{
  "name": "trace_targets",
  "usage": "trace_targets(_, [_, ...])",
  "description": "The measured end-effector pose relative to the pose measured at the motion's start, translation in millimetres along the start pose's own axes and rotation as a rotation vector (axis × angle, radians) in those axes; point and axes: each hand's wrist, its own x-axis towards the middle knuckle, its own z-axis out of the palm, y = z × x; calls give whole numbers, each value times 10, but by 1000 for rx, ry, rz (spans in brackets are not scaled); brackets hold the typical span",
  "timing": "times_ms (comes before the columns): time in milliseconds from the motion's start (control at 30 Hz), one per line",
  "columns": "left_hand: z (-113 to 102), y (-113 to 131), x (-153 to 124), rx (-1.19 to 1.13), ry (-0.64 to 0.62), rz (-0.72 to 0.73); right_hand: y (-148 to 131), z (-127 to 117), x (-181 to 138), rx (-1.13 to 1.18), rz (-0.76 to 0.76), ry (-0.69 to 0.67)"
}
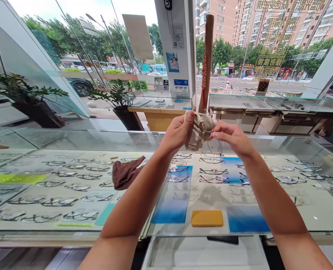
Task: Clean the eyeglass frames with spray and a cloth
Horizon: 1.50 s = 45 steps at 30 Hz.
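Note:
My left hand (178,132) is raised above the glass counter, fingers closed on a beige cleaning cloth (197,131) that is bunched around one lens. My right hand (230,138) pinches the thin dark frame of a pair of glasses (215,144), whose free lens hangs below my fingers. Both hands meet at chest height over the display case.
A glass display counter (70,142) holds rows of glasses (213,171) on blue and pale mats. A brown cloth (124,173) lies on the glass at left. A yellow pad (207,218) sits inside near the front. Potted plants (28,97), more counters and shop windows stand behind.

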Motion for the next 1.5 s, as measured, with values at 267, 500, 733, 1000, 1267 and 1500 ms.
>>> trace_targets(267, [13,45,-22,-87,-101,-36,52,61,23,119,50,6])
trace_targets(500, [28,119,-36,-222,-168,-80,89,49,40,165,55,24])
trace_targets(733, [183,136,-70,-125,17,0,57,151,26,258,84,-68])
trace_targets(1000, [216,110,-62,-65,169,139,31,261,-6,314,87,-95])
trace_targets(1267, [199,145,-70,-170,-27,74,45,221,-10,458,168,35])
trace_targets(1500, [295,28,-68,-93,331,183,111,470,2,440,136,-103])
